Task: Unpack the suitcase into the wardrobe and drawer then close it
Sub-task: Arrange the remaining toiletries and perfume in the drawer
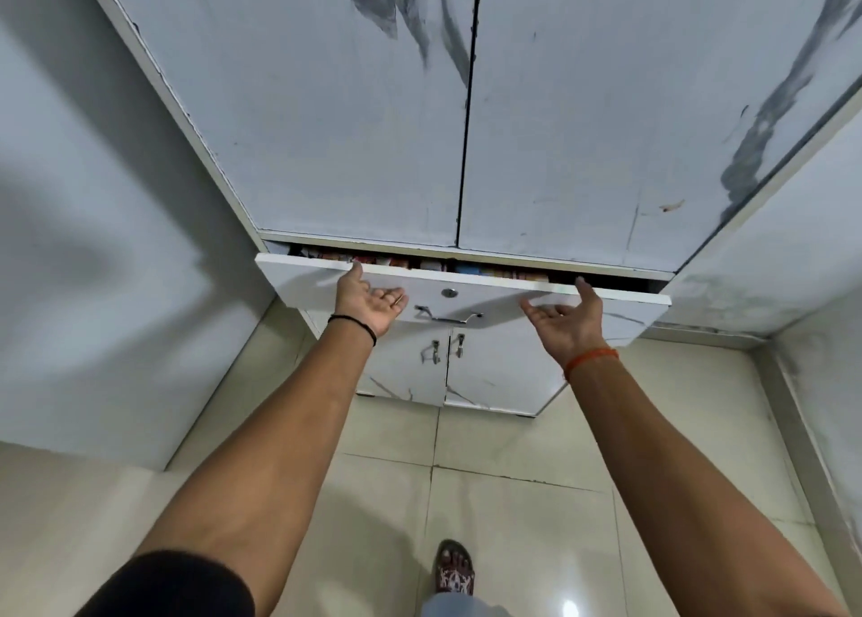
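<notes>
1. Drawer [513, 306] stood slightly out below shut wardrobe doors [326, 127]; narrow gap along top edge.
2. Left hand [373, 301], right hand [566, 320]: spread wide, thumbs at front's top edge.
3. No legible writing.
</notes>
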